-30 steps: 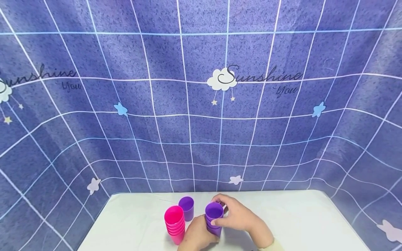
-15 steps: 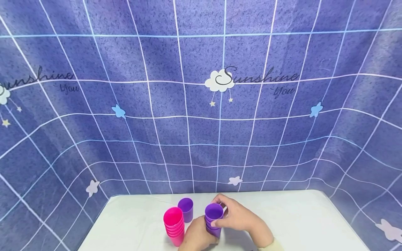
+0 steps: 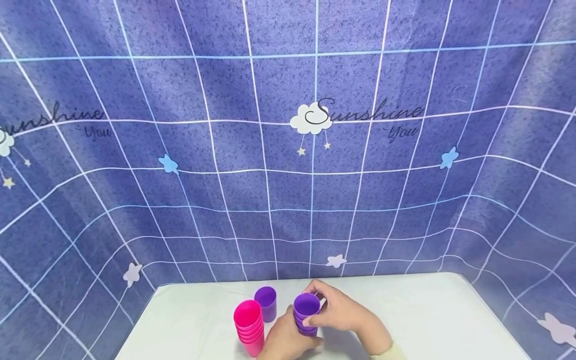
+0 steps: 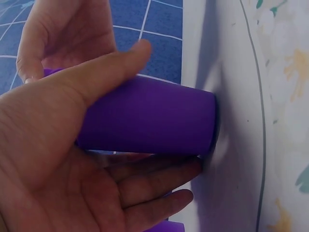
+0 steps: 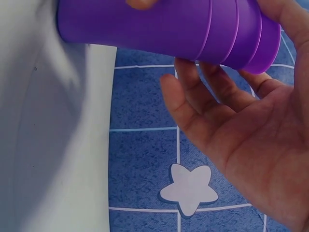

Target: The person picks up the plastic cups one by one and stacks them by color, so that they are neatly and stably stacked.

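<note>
In the head view, a stack of nested purple cups (image 3: 307,306) stands upright near the table's front, between both hands. My right hand (image 3: 339,307) grips the stack near its top rim, thumb on the near side and fingers behind. Several rims show below the top one in the right wrist view, where the right hand (image 5: 246,116) curls around the upper cups. Low on the stack, my left hand (image 3: 290,337) lies alongside. Its thumb stretches across the lowest cup (image 4: 154,116) in the left wrist view, and its fingers extend fairly straight beside the cup wall.
A stack of pink cups (image 3: 249,325) stands just left of the left hand. Behind it is a single purple cup (image 3: 265,304), upright on the white table (image 3: 432,320). A blue gridded curtain (image 3: 288,150) rises behind the table's back edge.
My left hand's grasp around the lower stack has loosened, its thumb now reaching further out. The right hand keeps its hold. The head view has shifted slightly.
</note>
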The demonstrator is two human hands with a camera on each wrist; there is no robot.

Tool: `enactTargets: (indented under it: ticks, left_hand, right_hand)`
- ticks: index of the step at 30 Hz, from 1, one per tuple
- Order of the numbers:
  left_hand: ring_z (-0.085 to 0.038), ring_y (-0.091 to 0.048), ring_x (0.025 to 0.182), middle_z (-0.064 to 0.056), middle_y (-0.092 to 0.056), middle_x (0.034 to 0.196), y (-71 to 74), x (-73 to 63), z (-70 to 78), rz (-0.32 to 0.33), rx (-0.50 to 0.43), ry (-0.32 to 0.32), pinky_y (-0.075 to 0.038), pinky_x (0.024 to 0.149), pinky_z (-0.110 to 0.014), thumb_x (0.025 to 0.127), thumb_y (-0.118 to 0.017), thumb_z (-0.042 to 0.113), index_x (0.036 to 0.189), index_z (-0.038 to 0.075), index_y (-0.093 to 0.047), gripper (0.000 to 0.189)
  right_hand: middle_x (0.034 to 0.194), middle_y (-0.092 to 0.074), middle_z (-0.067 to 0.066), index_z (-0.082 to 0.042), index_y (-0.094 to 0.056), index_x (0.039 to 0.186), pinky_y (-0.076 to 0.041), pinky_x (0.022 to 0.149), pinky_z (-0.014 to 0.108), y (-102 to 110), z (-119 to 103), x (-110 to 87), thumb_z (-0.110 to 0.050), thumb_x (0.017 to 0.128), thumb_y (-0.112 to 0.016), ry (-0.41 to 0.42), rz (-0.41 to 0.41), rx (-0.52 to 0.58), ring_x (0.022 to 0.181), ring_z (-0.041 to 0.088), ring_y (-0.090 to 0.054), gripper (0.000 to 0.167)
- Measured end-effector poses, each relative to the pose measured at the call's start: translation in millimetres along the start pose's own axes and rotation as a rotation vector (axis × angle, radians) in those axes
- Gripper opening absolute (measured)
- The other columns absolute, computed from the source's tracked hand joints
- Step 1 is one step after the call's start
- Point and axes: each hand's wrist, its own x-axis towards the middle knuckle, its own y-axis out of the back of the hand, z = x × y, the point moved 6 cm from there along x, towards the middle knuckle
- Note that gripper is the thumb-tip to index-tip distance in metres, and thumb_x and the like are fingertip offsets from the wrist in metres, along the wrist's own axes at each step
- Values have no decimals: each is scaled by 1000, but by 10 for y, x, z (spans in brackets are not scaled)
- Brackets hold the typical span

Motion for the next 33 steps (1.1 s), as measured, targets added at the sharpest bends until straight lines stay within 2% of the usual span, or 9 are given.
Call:
enactTargets:
  ticks: [5,13,21,24,27,33]
  left_hand:
    - [-18,-73,91,0,-72,102,22,8,27,33,-4,14,-56,80,-41,62,-94,60,124,8,-61,87]
    - [-13,-73,93,3,-76,104,39,8,86,53,-26,-3,-55,79,-35,63,-94,59,125,11,-61,85]
    - [-3,-71,89,11,-77,101,67,34,120,75,-77,-18,-56,78,-31,66,-92,63,121,21,-70,73]
    - [-1,-71,87,12,-79,98,79,34,132,77,-79,-53,-57,79,-29,69,-92,59,116,23,-74,62]
    - [-2,-72,83,10,-79,94,89,31,144,80,-81,-84,-57,77,-28,71,-92,53,111,20,-76,54]
    - [0,-70,78,10,-78,87,102,25,150,92,-106,-85,-56,73,-25,71,-93,44,106,18,-77,47]
  right_hand:
    - [112,-68,2,-21,-60,118,-63,80,32,3,2,0,-27,82,-88,8,-12,6,104,8,-64,46]
    - [113,-69,3,-20,-60,120,-63,81,32,14,38,-7,-28,83,-88,13,-11,14,103,8,-64,47]
    - [112,-68,5,-20,-61,118,-63,81,33,21,36,-5,-28,82,-90,29,-1,14,102,8,-64,46]
    - [112,-69,4,-21,-61,118,-63,81,34,14,39,-5,-29,82,-90,25,-4,5,103,7,-64,46]
    - [112,-69,3,-21,-61,118,-63,81,34,10,36,-3,-29,81,-90,19,-7,0,103,8,-64,47]
    - [112,-68,3,-20,-62,119,-63,81,33,1,-1,-7,-30,80,-91,7,-9,-7,103,11,-63,49]
